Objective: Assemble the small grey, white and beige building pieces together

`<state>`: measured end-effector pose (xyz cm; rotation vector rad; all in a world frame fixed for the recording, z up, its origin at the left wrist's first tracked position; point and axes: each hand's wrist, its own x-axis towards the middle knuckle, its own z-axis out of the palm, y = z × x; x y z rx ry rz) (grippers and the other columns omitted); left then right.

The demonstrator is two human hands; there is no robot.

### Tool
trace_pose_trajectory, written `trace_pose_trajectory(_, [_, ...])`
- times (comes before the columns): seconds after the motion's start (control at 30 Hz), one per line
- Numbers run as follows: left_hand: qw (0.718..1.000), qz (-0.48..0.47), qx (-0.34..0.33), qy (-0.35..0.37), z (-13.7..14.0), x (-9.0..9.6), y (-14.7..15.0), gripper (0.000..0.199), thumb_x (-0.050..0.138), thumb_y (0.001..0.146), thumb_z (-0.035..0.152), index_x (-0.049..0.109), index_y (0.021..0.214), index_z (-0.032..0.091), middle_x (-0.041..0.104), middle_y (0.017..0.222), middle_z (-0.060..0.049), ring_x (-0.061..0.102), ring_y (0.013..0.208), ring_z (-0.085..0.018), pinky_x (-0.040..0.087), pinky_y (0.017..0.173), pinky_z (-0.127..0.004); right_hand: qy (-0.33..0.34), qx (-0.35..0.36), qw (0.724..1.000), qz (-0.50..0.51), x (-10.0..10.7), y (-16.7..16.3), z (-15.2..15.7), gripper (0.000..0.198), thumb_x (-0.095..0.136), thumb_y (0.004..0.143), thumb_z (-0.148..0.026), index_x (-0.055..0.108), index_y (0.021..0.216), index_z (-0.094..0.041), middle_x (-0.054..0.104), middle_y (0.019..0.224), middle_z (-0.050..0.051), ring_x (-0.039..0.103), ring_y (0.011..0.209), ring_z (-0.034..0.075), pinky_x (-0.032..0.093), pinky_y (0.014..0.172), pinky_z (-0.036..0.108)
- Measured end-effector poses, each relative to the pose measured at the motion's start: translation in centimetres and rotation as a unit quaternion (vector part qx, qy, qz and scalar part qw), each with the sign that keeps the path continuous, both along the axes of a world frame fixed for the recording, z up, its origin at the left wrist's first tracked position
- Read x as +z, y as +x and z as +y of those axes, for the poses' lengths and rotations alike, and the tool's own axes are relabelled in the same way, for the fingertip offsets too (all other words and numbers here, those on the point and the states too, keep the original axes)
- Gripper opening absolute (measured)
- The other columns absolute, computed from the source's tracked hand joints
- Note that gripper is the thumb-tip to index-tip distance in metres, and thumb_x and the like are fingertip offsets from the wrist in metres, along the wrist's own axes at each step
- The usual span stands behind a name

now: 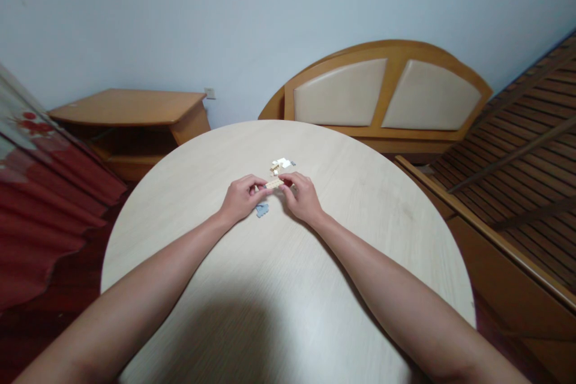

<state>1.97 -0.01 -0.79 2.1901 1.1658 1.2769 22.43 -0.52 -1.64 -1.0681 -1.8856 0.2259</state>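
At the frame's centre, the left hand (pixel 245 198) and right hand (pixel 303 198) pinch a cream block (pixel 275 183); how complete it is, I cannot tell. Seemingly unjoined, loose pieces (pixel 283 162) lie above it and a blue piece (pixel 261 210) below, on the surface (pixel 360 204).

I see a small cream studded block (pixel 275 183) between the person's left hand (pixel 242 197) and right hand (pixel 303 197), over a round pale wooden table (pixel 382 216). Small white and tan pieces (pixel 283 162) lie on the table just behind; a light-blue flat piece (pixel 262 210) lies in front, near the left hand. Beyond stand a brown wooden cabinet (pixel 130 105), left, and an arched wooden headboard (pixel 380 93), right.
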Motion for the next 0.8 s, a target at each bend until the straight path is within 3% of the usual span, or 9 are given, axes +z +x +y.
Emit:
trace_pose_trajectory(0.13, [1.000,0.001,0.002,0.005,0.0,0.0,0.0,0.023,0.071,0.088,0.040,0.075,0.090,0.017,0.071,0.079,-0.003,0.057,0.064,-0.013,0.046,0.063,-0.026,-0.004,-0.001,1.000,-0.004,0.1,-0.1,-0.1,0.019,0.058,0.093,-0.024,0.069,0.107,-0.020,0.074,0.101,0.009,0.065,0.093,0.024,0.046,0.089,0.040])
trace_pose_trajectory(0.33, [0.998,-0.034,0.043,-0.017,0.1,-0.1,0.1,0.038,0.066,0.089,0.033,0.069,0.121,0.015,0.072,0.087,-0.004,0.054,0.060,-0.011,0.046,0.062,-0.026,-0.048,-0.079,0.995,-0.048,0.6,0.6,0.1,0.016,0.059,0.088,-0.028,0.068,0.099,-0.019,0.071,0.102,0.010,0.063,0.098,0.026,0.043,0.091,0.042])
trace_pose_trajectory(0.53, [0.997,-0.025,0.061,-0.033,0.1,0.0,-0.1,0.033,0.060,0.091,0.036,0.073,0.113,0.016,0.071,0.083,-0.005,0.057,0.063,-0.013,0.046,0.062,-0.026,-0.117,-0.209,0.962,-0.129,0.9,1.6,0.4,0.015,0.058,0.082,-0.028,0.068,0.085,-0.018,0.066,0.101,0.013,0.058,0.099,0.030,0.040,0.090,0.046])
trace_pose_trajectory(0.8, [0.997,-0.021,0.063,-0.046,0.2,-0.2,-0.1,0.035,0.057,0.092,0.037,0.073,0.114,0.014,0.067,0.073,-0.003,0.053,0.060,-0.013,0.042,0.059,-0.026,-0.158,-0.257,0.935,-0.185,1.2,1.8,0.0,0.019,0.055,0.084,-0.028,0.069,0.088,-0.016,0.064,0.104,0.017,0.057,0.102,0.033,0.039,0.092,0.048])
